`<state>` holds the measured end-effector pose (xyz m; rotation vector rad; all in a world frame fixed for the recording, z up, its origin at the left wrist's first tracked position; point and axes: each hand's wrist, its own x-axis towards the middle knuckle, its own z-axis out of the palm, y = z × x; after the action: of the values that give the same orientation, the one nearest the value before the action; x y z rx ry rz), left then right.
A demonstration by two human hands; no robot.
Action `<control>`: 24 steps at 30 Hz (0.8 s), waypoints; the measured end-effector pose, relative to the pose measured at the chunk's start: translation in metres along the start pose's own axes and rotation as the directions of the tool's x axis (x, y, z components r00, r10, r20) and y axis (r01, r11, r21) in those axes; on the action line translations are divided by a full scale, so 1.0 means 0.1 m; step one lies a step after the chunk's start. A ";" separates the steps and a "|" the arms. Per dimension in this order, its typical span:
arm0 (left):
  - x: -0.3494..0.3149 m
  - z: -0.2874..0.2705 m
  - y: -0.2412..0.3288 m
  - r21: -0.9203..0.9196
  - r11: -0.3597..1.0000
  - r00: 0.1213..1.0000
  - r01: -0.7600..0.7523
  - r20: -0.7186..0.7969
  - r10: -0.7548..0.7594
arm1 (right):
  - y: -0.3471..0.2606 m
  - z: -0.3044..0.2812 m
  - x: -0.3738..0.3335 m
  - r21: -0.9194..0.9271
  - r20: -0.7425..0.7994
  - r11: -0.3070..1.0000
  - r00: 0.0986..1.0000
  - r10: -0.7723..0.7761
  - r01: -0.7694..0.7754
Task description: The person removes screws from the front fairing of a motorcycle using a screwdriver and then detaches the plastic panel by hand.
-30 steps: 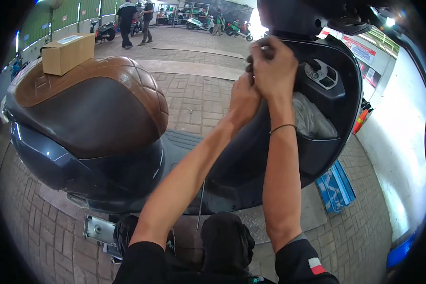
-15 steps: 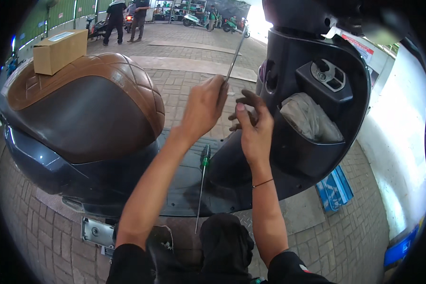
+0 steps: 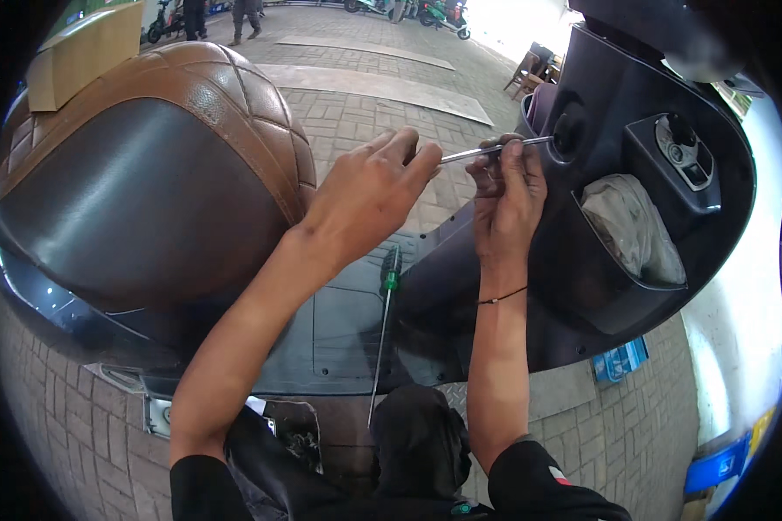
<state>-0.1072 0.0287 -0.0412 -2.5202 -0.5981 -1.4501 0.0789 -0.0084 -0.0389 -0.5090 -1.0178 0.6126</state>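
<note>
My left hand [image 3: 365,195] is closed round the rear end of a screwdriver [image 3: 460,157]; the grip is hidden in the palm. Its thin metal shaft runs right, almost level, and my right hand [image 3: 513,204] pinches it near the front with darkened fingertips. The tip reaches the round dark recess [image 3: 570,132] in the scooter's inner front panel [image 3: 604,108]; whether it is inside, I cannot tell. Below my hands, a second screwdriver with a green-and-black handle [image 3: 391,280] lies on the footboard [image 3: 343,334], its shaft pointing toward me past the edge.
To the left is the brown-and-black scooter seat [image 3: 148,208] with a cardboard box [image 3: 87,56] on it. A crumpled grey bundle [image 3: 632,227] fills the panel's pocket. Blue containers [image 3: 621,358] stand beyond the scooter at right, near a white wall [image 3: 747,286]. People and scooters are far back.
The screwdriver has swung from pointing upward to nearly level, its tip now at the panel recess. My right hand has closed on its shaft. The view has shifted downward and to the left.
</note>
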 end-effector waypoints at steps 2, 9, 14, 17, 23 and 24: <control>0.00 0.06 0.00 -0.018 1.000 0.999 -0.001 -0.034 0.001 | 0.01 -0.02 0.00 0.036 0.006 0.997 0.998 -0.063 0.063; 0.04 0.17 -0.04 -0.045 0.999 0.985 -0.029 -0.172 0.021 | 0.04 -0.04 0.03 0.086 0.020 0.991 0.994 -0.105 0.103; 0.03 0.16 -0.05 -0.125 0.992 0.963 -0.007 -0.267 -0.026 | 0.04 0.01 0.06 0.200 0.037 0.976 0.995 -0.091 0.082; 0.04 0.23 -0.09 -0.233 0.972 0.933 -0.009 -0.350 -0.076 | 0.03 0.01 0.05 0.283 -0.007 0.957 0.998 -0.061 0.061; 0.27 0.23 -0.22 -0.226 0.974 0.884 0.019 -0.450 -0.122 | 0.06 0.11 0.15 0.374 0.026 0.924 0.995 -0.099 0.082; 0.31 0.24 -0.23 -0.207 0.978 0.882 0.028 -0.455 -0.121 | 0.07 0.13 0.16 0.374 0.028 0.924 0.995 -0.101 0.083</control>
<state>-0.0841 0.0654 -0.0278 -2.1595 -0.4872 -2.1436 0.0722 0.0084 -0.0279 -0.1112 -0.9344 0.7166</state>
